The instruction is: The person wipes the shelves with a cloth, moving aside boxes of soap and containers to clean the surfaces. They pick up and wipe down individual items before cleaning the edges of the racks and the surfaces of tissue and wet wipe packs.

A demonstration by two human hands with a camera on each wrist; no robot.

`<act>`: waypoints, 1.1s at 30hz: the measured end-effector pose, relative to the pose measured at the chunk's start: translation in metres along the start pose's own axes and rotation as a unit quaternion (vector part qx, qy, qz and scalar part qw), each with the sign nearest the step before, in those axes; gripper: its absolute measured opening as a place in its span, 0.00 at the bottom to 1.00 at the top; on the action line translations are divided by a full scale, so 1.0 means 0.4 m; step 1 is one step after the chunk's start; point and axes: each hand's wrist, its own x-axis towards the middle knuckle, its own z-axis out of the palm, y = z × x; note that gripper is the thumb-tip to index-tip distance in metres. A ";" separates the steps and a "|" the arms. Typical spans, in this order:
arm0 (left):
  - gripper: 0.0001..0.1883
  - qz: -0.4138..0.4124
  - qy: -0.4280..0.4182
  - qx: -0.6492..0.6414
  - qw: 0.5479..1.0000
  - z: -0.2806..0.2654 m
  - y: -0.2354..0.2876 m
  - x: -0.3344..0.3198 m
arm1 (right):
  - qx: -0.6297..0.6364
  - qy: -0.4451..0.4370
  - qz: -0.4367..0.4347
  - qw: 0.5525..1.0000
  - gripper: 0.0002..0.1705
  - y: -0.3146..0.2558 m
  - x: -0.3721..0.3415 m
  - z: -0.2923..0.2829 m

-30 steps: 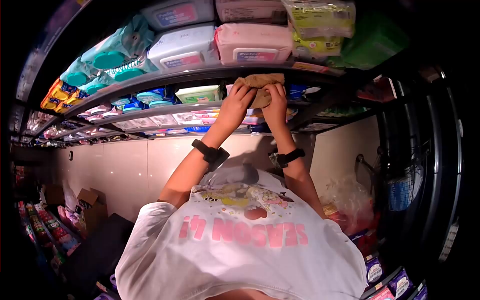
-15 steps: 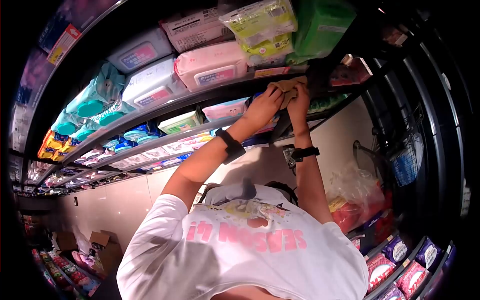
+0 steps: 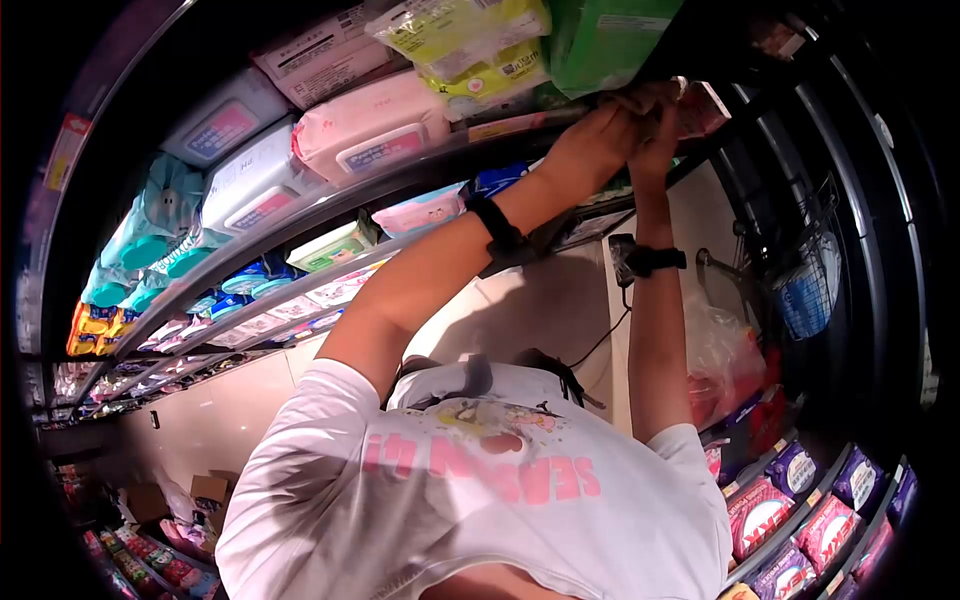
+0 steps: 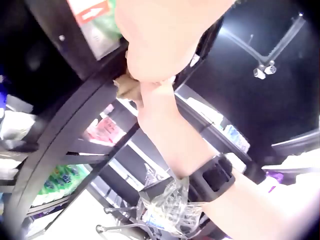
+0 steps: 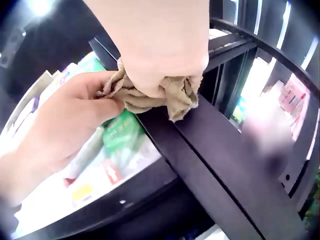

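A crumpled brown cloth (image 5: 177, 102) lies against the black shelf frame (image 5: 200, 142) in the right wrist view. My left hand (image 5: 75, 112) pinches one side of it between thumb and fingers. My right hand (image 5: 167, 55) grips the other part, its fingers bunched into the folds. Seen from the head, both hands are close together at the right end of the shelf, near a green package (image 3: 610, 45); shadow darkens the cloth there. In the left wrist view, a corner of the cloth sticks out beside the hands.
Pink wipes packs (image 3: 375, 130), yellow-green packs (image 3: 480, 75) and teal-lidded packs (image 3: 165, 225) line the upper shelf. More goods fill lower shelves and the rack (image 3: 800, 530) at the lower right. A wire basket (image 3: 810, 290) hangs on the right; bagged red goods (image 3: 725, 365) stand below.
Both hands have moved right along the shelf edge with the cloth, from below the pink packs to the end by the green package. The head view has turned with them.
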 end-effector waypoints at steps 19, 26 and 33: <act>0.23 0.010 0.091 -0.104 0.990 -0.003 0.027 0.091 | 0.070 0.070 -0.023 0.995 0.14 -0.189 0.082 -0.031; 0.23 -0.006 -0.073 -0.126 0.989 0.054 -0.013 0.006 | 0.070 0.108 0.059 0.990 0.11 -0.041 -0.051 0.038; 0.15 0.111 -0.162 -0.083 0.977 0.279 0.011 -0.213 | 0.137 0.094 0.327 0.930 0.15 0.061 -0.351 0.071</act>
